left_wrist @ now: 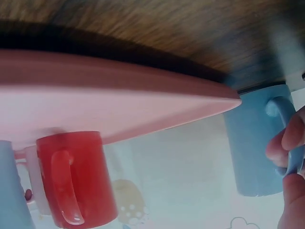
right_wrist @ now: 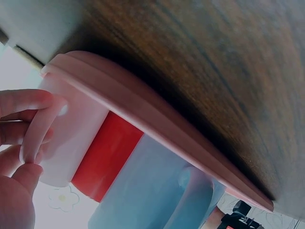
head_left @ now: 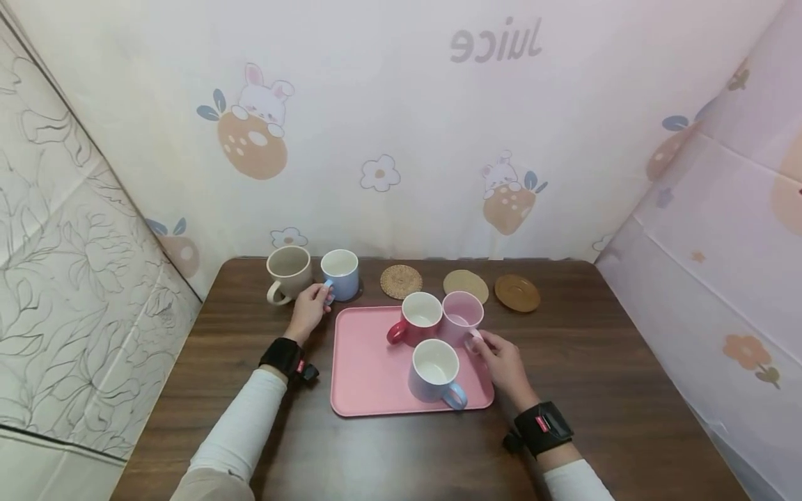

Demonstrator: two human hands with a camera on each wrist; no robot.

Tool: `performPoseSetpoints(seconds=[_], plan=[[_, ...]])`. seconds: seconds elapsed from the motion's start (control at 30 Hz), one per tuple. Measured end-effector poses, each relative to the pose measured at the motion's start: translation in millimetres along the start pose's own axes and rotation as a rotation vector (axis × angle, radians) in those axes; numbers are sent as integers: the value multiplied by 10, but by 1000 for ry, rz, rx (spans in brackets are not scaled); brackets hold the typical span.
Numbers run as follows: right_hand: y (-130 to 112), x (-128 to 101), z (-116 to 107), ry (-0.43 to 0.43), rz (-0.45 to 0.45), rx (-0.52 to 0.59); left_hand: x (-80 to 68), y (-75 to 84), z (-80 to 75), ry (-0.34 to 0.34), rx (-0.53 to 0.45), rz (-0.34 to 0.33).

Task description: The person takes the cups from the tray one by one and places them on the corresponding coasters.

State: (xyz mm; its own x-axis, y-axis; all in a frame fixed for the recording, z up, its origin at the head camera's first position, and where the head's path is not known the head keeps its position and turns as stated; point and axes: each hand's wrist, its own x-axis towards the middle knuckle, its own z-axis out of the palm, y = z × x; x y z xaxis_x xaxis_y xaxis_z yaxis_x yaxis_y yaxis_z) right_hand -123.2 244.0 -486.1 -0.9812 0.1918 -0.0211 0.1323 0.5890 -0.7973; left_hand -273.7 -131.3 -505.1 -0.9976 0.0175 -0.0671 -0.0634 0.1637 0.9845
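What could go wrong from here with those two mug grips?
The pink mug stands tight against the red mug on the tray; lifting it by the handle could knock its neighbour. The left hand pinches only the blue mug handle, so the mug may tilt, or bump the beige mug beside it.

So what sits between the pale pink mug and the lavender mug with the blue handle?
Nothing: bare pink plastic tray separates the pale pink mug from the lavender mug with the blue handle in the head view.
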Motion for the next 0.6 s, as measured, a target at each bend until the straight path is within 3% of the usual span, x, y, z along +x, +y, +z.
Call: performPoseSetpoints(seconds=[0.27, 0.47, 0.6], plan=[[47, -10, 10, 3, -3, 2, -90, 12, 4, 80, 88, 17], [52, 4, -1, -5, 12, 6, -162, 7, 25, 130, 224, 103], [44, 19, -14, -9, 8, 10, -201, 42, 20, 144, 254, 132]])
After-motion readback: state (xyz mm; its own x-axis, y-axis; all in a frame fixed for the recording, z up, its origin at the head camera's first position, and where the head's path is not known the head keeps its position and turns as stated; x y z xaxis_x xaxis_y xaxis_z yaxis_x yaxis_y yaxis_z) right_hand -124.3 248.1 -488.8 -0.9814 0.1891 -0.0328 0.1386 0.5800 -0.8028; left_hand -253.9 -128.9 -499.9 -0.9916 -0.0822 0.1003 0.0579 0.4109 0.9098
